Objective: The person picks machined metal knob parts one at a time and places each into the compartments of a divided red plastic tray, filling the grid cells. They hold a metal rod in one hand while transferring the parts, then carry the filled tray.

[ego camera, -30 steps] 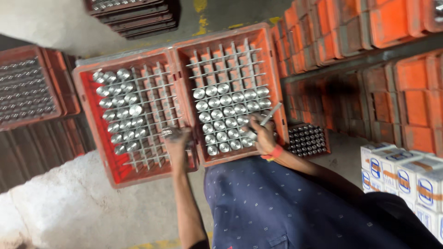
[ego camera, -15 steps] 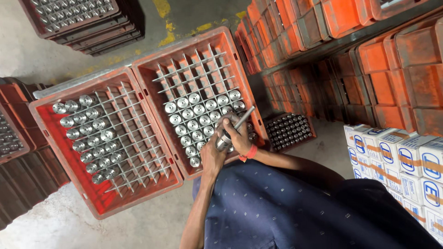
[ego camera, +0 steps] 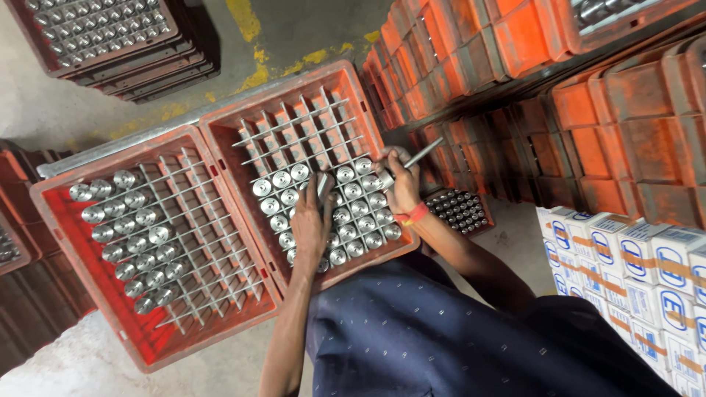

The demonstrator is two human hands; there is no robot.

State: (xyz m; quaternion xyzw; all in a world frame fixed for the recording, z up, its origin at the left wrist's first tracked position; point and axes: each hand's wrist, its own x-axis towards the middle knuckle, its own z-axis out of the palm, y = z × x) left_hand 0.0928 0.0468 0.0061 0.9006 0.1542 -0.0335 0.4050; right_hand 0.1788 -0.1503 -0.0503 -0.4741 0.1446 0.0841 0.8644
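A short metal cylinder point(ego camera: 324, 185) is pinched in the fingers of the left hand point(ego camera: 312, 224), held upright just above the silver cylinders already standing in the right-hand red crate point(ego camera: 220, 126). Its long axis runs roughly vertical, in line with the open cells of the wire divider grid point(ego camera: 294, 132). The empty cells lie beyond the fingertips, toward the far wall of that crate, and the filled rows sit nearer the person.

The right hand point(ego camera: 402, 187), a red band at its wrist, is closed around a slim metal rod point(ego camera: 422, 154) that points up and away past the crate's right edge. It rests over the right side of the same crate, so both hands are about equally near the empty cells.

To the left of this crate, touching it, a second red crate point(ego camera: 55, 228) holds more cylinders on its left half. To the right stand stacked orange crates point(ego camera: 625, 117), and white and blue boxes point(ego camera: 647, 272) below them.
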